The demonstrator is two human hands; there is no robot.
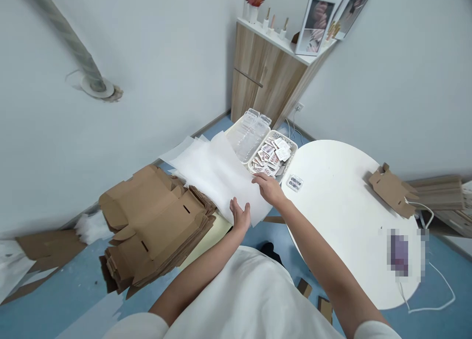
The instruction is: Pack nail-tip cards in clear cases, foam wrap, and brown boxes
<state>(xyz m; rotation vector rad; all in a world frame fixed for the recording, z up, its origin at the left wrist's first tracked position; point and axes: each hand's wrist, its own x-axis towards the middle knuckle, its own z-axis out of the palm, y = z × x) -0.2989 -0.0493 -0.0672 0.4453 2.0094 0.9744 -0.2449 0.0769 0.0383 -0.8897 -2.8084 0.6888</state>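
Left hand (240, 213) lies flat on the white sheets (216, 174), grip open, empty; right hand (269, 187) touches their edge, likewise open.

Flattened cardboard boxes (158, 231), round white table (342, 206), basket of packets (295, 148), wooden cabinet (265, 78).

Laying left hand (240, 213) and right hand (269, 187), both spread flat, on the near edge of white sheets (217, 174); facing a basket of packets (291, 147) at one o'clock, flattened cardboard boxes (155, 226) at nine, round counter (342, 206) at three.
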